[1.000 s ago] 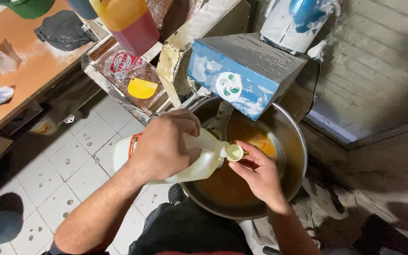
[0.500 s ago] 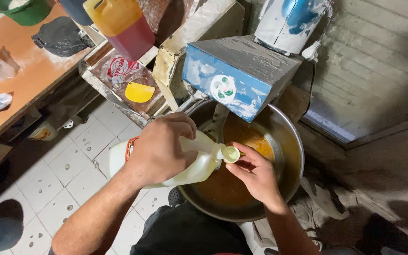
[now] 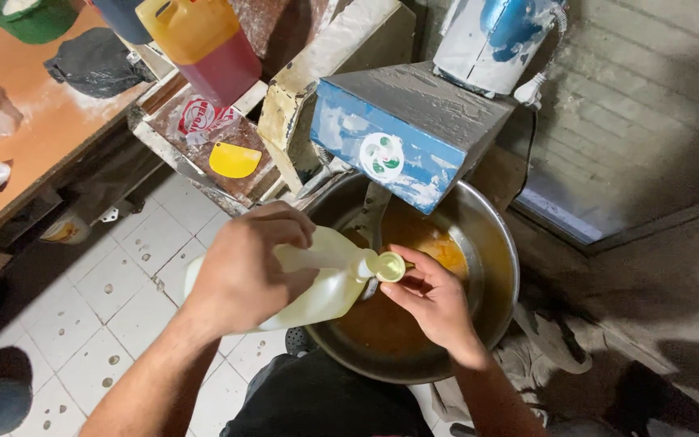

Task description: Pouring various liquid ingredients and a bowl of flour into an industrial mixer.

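round green-white sticker [image 3: 380, 157] | blue box front [image 3: 370, 150] | red-white packet [image 3: 197, 116]

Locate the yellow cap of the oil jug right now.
Head view, just right of centre: the yellow cap sits on the jug neck, pinched by the right hand over the metal bowl; the left hand grips the jug.

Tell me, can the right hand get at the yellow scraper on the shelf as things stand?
Probably not straight away. The right hand has its fingers on the cap of the jug, and the left hand, the jug and the blue machine lie between it and the yellow scraper.
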